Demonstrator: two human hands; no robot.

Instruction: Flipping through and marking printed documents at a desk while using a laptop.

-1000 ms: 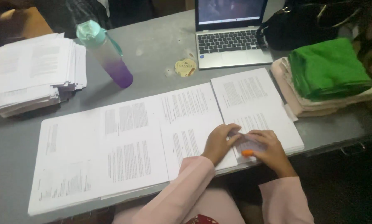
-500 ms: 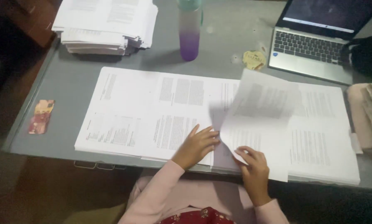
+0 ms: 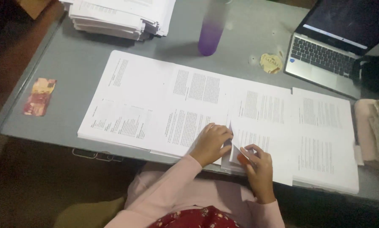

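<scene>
Hands Meet at the Corner of a Printed Sheet

Here, at the near edge of a grey table [image 3: 71, 63], the right hand [image 3: 259, 169] pinches the lifted lower corner of a printed sheet [image 3: 236, 145], with something small and orange at its fingertips, while the left hand [image 3: 210, 143] lies flat, ungrasping, on the page just beside it. The paper looks light, limp and easily creased; a loose corner seems the best hold. Four stacks of printed pages [image 3: 155, 105] lie side by side. Beyond stand a purple bottle [image 3: 209, 38], a laptop [image 3: 328, 55] and a taller paper pile [image 3: 122, 17]; none blocks the hands.
</scene>
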